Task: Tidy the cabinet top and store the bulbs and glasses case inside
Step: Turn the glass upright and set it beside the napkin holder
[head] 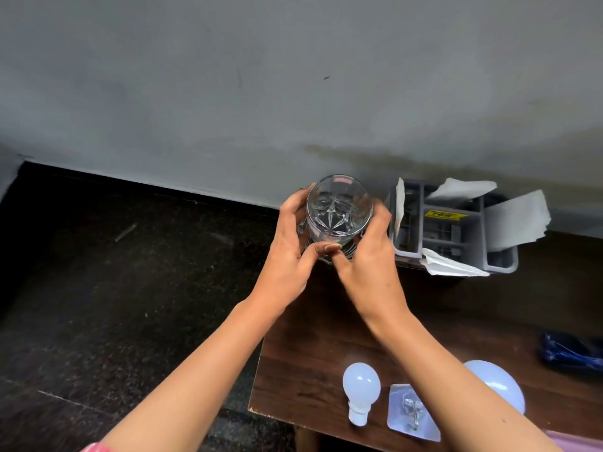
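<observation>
Both my hands hold a clear cut-glass tumbler (337,210) over the far left corner of the dark wooden cabinet top (310,347). My left hand (290,252) wraps its left side and my right hand (368,259) its right side, thumbs meeting at the front. A small white bulb (360,391) lies near the front edge. A larger white bulb (499,383) sits partly hidden behind my right forearm. A dark blue glasses case (569,352) lies at the right edge of view.
A grey divided organiser (476,236) with white papers (518,218) stands against the grey wall at the back. A clear adhesive hook (412,411) lies between the bulbs. Dark stone floor (130,272) lies left of the cabinet.
</observation>
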### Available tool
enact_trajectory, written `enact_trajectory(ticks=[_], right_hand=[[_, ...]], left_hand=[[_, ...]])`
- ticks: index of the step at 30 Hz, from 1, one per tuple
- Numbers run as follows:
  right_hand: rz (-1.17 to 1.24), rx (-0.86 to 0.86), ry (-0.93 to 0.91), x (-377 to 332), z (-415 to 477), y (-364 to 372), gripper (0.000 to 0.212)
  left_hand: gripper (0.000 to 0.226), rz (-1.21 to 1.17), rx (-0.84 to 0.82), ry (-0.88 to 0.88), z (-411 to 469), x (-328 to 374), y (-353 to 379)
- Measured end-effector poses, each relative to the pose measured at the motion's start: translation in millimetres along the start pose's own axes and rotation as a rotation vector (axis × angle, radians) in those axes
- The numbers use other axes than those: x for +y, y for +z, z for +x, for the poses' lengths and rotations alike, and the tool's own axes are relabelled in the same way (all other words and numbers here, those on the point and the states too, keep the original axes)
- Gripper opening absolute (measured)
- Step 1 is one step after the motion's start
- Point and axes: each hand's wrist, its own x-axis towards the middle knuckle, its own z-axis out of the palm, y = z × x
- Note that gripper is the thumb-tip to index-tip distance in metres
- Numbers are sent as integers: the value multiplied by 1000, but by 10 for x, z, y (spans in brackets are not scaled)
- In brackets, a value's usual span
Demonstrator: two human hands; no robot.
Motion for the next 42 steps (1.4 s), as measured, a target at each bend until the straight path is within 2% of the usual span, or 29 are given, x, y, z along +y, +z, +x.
enact_trajectory(ticks=[15,22,28,32,42], right_hand=[[-46,-14,35,-54,-44,23,82],[-50,-46,56,-71,-130,-30,89],[-60,23,-19,-112,-328,-68,74],[-25,74,-55,-124,-459,-133,60],[-101,138,-45,-50,-835,-404,40]], left_hand=[[71,93,-47,-60,-20,-6,-23],[79,66,-5,-81,-140,10,28],[78,226,131,-52,-411,41,117],[62,337,243,1,-641,121,240],[46,320,39,-10,-1299,231,622]])
